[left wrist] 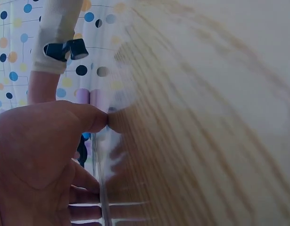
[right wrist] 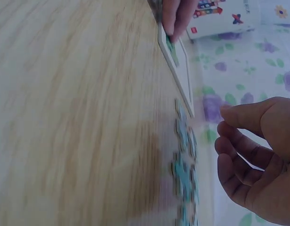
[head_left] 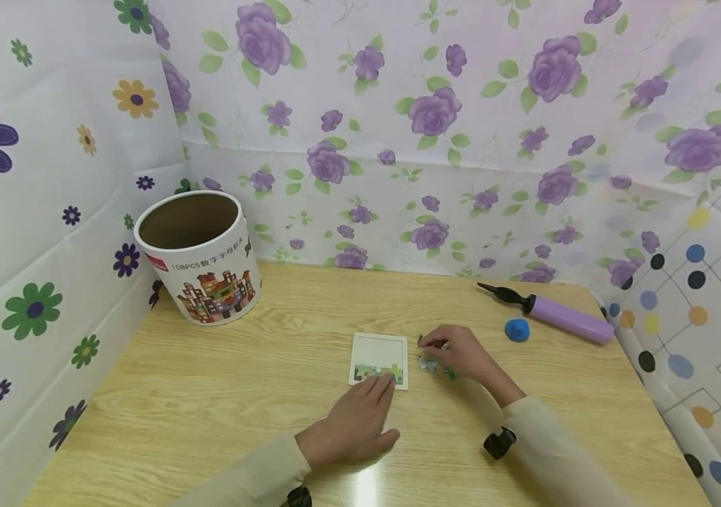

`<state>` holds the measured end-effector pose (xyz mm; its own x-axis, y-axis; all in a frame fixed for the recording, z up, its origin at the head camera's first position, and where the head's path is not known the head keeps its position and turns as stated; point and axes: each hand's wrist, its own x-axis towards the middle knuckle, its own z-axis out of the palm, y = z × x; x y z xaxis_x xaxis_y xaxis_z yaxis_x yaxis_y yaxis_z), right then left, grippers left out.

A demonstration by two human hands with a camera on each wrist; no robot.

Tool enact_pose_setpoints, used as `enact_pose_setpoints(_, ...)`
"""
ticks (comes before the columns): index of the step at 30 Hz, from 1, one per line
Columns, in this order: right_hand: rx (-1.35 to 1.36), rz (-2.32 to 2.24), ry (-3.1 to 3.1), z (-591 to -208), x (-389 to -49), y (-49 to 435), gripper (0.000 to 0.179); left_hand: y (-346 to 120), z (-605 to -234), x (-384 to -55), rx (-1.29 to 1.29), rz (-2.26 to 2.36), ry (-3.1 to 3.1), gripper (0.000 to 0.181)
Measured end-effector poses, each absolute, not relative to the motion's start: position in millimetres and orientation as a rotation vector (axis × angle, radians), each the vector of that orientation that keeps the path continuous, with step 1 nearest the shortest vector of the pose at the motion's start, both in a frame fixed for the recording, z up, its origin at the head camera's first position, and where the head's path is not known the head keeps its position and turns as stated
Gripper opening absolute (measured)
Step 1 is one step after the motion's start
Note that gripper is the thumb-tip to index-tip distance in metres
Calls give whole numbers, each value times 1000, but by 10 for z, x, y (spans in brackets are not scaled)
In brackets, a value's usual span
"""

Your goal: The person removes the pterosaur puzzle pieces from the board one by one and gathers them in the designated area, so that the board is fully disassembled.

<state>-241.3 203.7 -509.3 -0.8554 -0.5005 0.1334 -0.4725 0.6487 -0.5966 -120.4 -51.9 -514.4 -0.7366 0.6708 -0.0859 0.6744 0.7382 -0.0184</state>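
A small white puzzle tray lies on the table, with green jigsaw pieces fitted along its near side. My left hand lies palm down, its straight fingertips over the tray's near edge; its thumb touches the tabletop. To the right of the tray, my right hand hovers over loose jigsaw pieces, partly covering them. In the right wrist view this hand has loosely bent fingers, thumb near the index finger, with nothing visible between them. The loose pieces lie flat below it.
A large white bucket with printed buildings stands at the back left. Toward the back right lie a purple hand pump with a black nozzle and a blue lump. Patterned cloths enclose the wooden table at the back and sides.
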Motion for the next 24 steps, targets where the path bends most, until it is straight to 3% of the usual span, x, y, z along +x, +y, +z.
enact_pose_setpoints(7, -876, -989, 2735, -5122, -2477, 1709, 14, -501, -5161, -1157, 1064, 56, 2838, 72)
enact_pose_setpoints(24, -1003, -979, 2537, -5183, -2577, 1189, 20, -549, -5208, -1119, 1078, 173, 2792, 80)
